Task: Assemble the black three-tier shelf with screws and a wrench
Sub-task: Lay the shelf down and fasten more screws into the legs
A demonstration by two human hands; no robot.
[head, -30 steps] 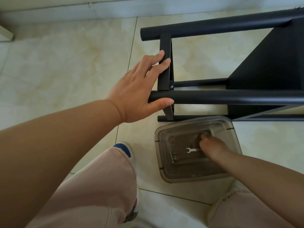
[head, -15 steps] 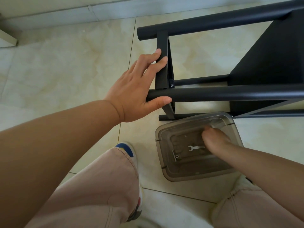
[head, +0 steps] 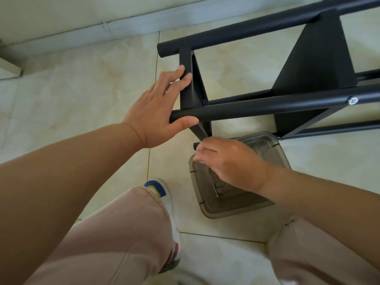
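The black shelf frame point(head: 287, 103) lies on its side on the tiled floor, with a silver screw head point(head: 352, 100) showing in its near tube. My left hand point(head: 156, 112) rests on the frame's left end, straight fingers against the flat crossbar and thumb under the near tube. Just above the clear plastic box point(head: 281, 153), my right hand point(head: 228, 161) hovers with its fingers curled together. Whatever they hold is hidden. A small metal part point(head: 217, 190) lies in the box. The wrench is out of sight behind my right hand.
My legs in beige trousers and one white shoe point(head: 164, 194) fill the near floor. A wall skirting point(head: 102, 27) runs along the back. A pale object's corner point(head: 10, 68) shows at far left.
My right hand has come up out of the box and moved left toward the frame's lower corner, fingers now bunched. The left hand has stayed on the frame.
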